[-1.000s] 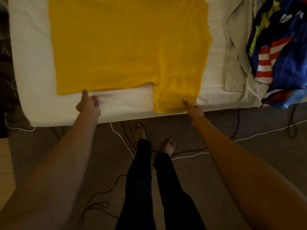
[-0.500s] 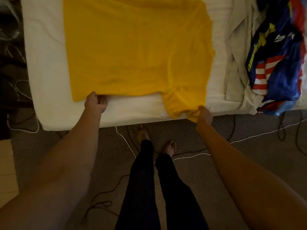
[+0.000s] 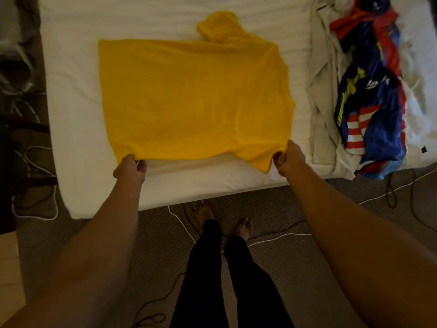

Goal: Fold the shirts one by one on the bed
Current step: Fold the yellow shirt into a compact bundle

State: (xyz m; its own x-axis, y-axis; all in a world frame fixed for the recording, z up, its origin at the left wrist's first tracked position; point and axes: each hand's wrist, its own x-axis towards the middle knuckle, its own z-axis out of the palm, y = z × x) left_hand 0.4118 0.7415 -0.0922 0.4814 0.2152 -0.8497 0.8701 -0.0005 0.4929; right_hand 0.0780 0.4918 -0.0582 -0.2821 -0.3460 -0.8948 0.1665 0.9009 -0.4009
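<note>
1. Pinching near hem corner of yellow shirt [image 3: 196, 98] with left hand [image 3: 130, 168], near sleeve with right hand [image 3: 289, 157]: likely to lift the near edge evenly for the first fold.
2. Laid flat, sideways on bed [image 3: 71, 91], close to front edge for reach.
3. Bunched at far sleeve [image 3: 217, 27]; worth smoothing.
4. Heaped at right, apart: other shirts [image 3: 369, 91], off the folding area.

home bedroom: low white-sheeted mattress bed [image 3: 212, 185] on grey-brown woven carpet floor [image 3: 314, 268]; heap of blue, red and white printed garments [image 3: 373, 95] on bed's right side; thin white and black cables [image 3: 279, 238] trailing over carpet; person's bare feet [image 3: 243, 227].
</note>
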